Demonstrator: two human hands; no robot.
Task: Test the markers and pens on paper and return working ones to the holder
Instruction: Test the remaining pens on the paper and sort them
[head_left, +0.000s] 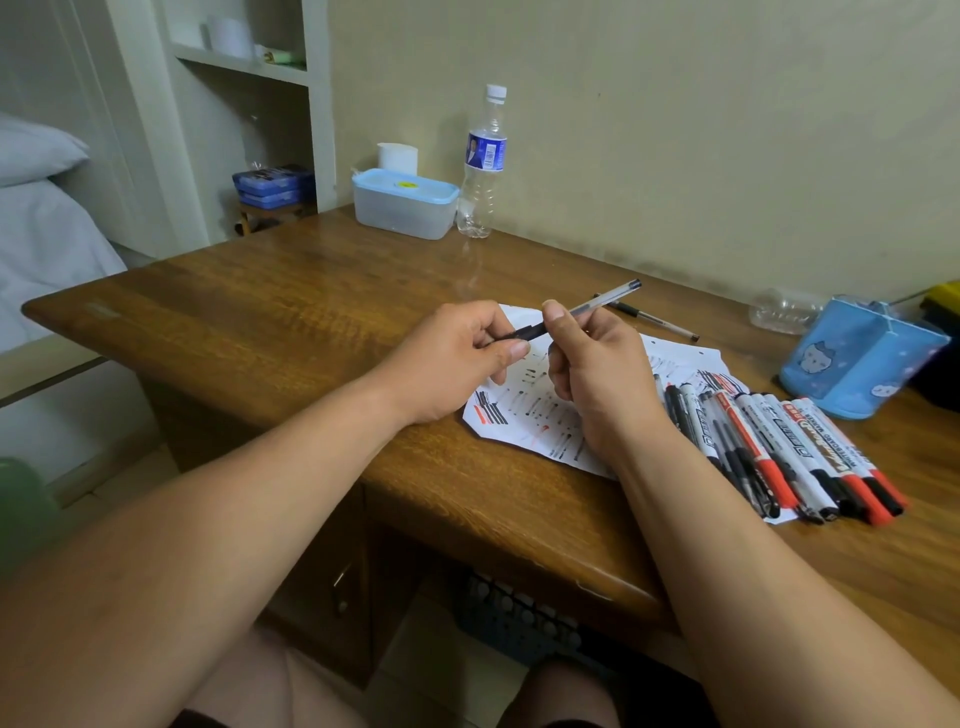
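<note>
- Pen (597, 304): clear barrel, black ends, tilted, mid-frame above scribbled paper (524, 415).
- Left hand (452, 358) pinches its lower black end; right hand (597, 369) grips the barrel.
- Markers (779, 447) in a row lower right; blue holder (857, 358) at right edge; second pen (655, 319) lies behind the hands.

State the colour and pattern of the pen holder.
Light blue square pen holder with white cartoon faces; head view.

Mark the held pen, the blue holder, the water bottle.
held pen (597, 302), head view, clear barrel
blue holder (857, 358), head view, side wall
water bottle (485, 151), head view, label
</note>
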